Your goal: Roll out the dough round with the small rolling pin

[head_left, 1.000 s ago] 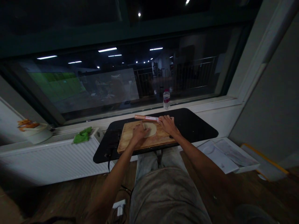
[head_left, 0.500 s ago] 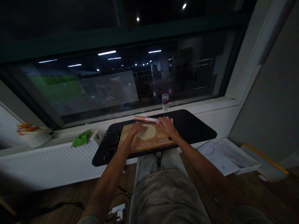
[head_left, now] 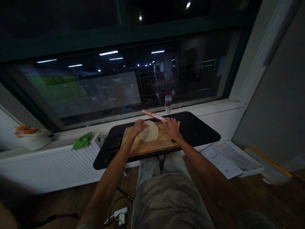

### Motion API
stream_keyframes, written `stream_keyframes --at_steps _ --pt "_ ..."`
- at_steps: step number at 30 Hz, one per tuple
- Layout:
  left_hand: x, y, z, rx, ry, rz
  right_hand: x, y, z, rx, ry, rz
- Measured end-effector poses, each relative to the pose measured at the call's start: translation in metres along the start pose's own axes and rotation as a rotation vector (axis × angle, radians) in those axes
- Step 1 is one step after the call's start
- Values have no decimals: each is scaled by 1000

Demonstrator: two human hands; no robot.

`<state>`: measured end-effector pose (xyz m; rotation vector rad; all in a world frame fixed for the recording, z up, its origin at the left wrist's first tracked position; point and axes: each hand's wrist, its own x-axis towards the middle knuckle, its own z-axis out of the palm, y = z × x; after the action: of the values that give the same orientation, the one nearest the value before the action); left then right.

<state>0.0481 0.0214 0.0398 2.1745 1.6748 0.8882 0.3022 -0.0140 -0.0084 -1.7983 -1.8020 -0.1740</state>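
Note:
A round, flat sheet of dough (head_left: pixel 150 133) lies on the wooden cutting board (head_left: pixel 137 149). At its upper left edge is my left hand (head_left: pixel 138 127), thumb over the dough and fingers closed at the rim; the fingertips are partly hidden. My right hand (head_left: pixel 172 128) grips one end of a wooden rolling pin (head_left: pixel 154 115) with a printed label. The pin slants up to the left, its free end beyond the far side of the board, apart from the dough.
Under the board is a black tabletop (head_left: pixel 195 127) by the window. A water bottle (head_left: pixel 168 103) stands on the sill. To the left, a green cloth (head_left: pixel 82 141) rests on the white radiator (head_left: pixel 59 168). An open white box (head_left: pixel 238 159) sits at right; a power strip (head_left: pixel 120 216) lies on the floor.
The rolling pin's free end has swung up and away from the dough, still in my right hand. My left hand has drawn back from the dough's top to its left edge.

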Motion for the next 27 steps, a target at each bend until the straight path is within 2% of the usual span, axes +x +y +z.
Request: stream_keyframes --at_steps 3,7,9,11,13,17,21,27 --pt "6 11 -22 73 40 62 0 -1 -2 5 0 51" --pt "-11 24 -38 159 60 284 0 -2 -5 5 2 94" --pt "-33 25 -34 185 -46 359 0 -2 -6 4 -9 95" --pt "-60 22 -25 211 -229 397 0 -3 -7 -1 -23 88" --pt "-85 15 -14 263 -303 381 0 -3 -7 -7 -30 80" --pt "-111 4 6 328 -270 227 0 -3 -5 -14 -20 65" --pt "-111 7 22 405 -243 122 0 -1 -3 -23 -16 55" --pt "-101 8 29 377 -267 136 -1 -2 -7 -15 -53 32"
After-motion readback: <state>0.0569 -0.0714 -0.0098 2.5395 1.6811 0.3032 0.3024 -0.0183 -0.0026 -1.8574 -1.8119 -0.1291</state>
